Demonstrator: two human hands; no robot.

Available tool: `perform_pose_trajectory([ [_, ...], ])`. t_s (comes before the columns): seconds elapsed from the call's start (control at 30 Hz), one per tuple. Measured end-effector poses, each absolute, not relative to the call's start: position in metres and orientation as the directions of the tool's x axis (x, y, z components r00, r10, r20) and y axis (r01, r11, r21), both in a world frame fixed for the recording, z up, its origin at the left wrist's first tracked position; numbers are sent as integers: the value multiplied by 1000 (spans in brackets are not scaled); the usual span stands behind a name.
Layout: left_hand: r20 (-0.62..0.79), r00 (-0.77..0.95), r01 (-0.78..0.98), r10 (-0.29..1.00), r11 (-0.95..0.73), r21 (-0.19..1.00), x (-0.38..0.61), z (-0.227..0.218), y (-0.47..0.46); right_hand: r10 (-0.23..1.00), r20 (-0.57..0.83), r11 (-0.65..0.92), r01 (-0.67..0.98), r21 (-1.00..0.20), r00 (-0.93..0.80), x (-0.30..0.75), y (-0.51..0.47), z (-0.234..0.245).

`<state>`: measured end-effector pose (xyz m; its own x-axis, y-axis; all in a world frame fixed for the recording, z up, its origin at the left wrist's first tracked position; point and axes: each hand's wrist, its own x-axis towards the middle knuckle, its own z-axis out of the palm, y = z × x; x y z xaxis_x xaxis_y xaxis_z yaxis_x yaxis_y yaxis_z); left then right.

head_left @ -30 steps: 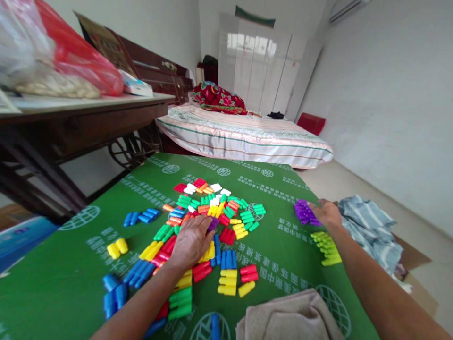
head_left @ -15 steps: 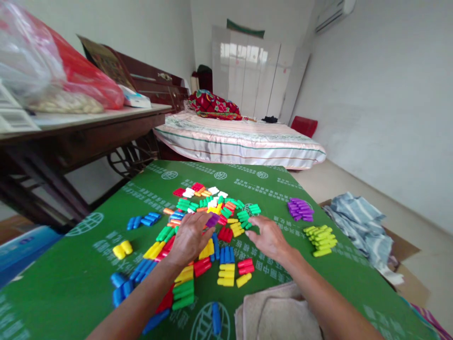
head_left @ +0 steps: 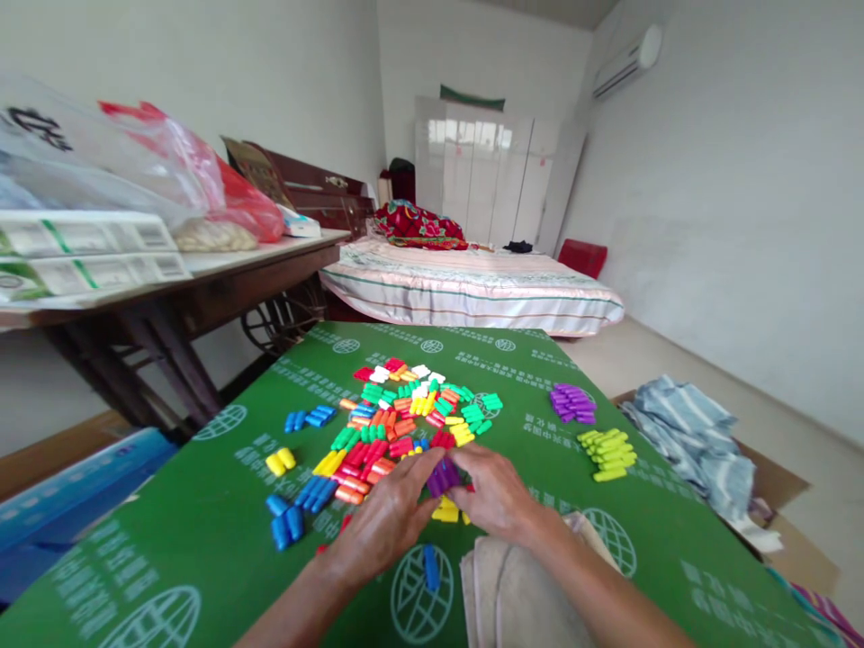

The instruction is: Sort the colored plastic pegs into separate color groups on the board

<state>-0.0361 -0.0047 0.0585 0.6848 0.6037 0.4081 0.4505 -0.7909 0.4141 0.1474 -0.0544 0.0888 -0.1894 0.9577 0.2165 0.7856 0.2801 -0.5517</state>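
Both of my hands meet over the near middle of the green table [head_left: 202, 504]. My left hand [head_left: 391, 517] and my right hand [head_left: 496, 495] pinch a small purple block piece [head_left: 442, 475] between their fingertips, just above a yellow piece [head_left: 445, 513]. A scattered heap of coloured plastic blocks [head_left: 398, 418] lies just beyond the hands. Farther right sit a purple pile [head_left: 572, 403] and a lime-green pile [head_left: 607, 444]. To the left lie blue blocks [head_left: 309, 418], a yellow pair [head_left: 280, 462] and more blue blocks [head_left: 287, 520].
A folded beige cloth [head_left: 519, 594] lies under my right forearm at the table's near edge. A dark wooden table [head_left: 222, 279] with bags and boxes stands at left. A bed [head_left: 472, 283] is behind. A striped cloth [head_left: 695, 441] lies on a cardboard box at right.
My right hand came back from the purple pile at right to the middle. My left hand lifted a purple piece from the heap, and both hands now grip it nearer me.
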Motion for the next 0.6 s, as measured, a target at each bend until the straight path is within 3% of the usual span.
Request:
perform_pose_trajectory([
  [0.6, 348, 672, 483, 653, -744, 461, -61, 37, -91, 959, 48, 261, 809, -526, -278, 130, -123, 75],
])
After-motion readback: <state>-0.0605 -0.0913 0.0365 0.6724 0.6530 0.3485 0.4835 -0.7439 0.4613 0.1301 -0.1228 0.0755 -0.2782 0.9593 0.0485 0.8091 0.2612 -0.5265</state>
